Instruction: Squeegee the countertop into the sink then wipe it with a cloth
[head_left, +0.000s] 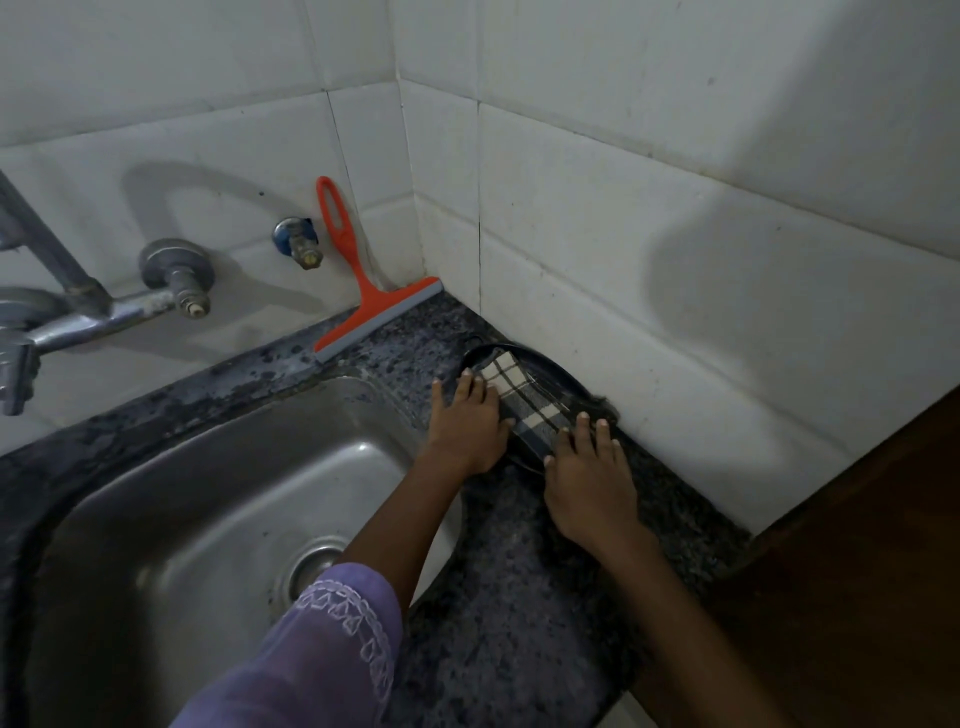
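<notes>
Now both hands, left hand (470, 415) and right hand (587, 480), press spread fingers, seemingly flat, on the checked cloth (524, 402).

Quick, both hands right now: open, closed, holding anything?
Left hand: open, fingers flat, pressing on the checked cloth on the countertop.
Right hand: open, fingers spread flat on the same cloth, pressing rather than gripping.

— Hiding part of the checked cloth (524, 402) beside the sink (171, 467): the left hand (470, 423) and right hand (589, 491).

— Running off the edge left of the sink: the tap (62, 312). Covering part of the sink drain (306, 566): the sleeve (317, 649).
</notes>
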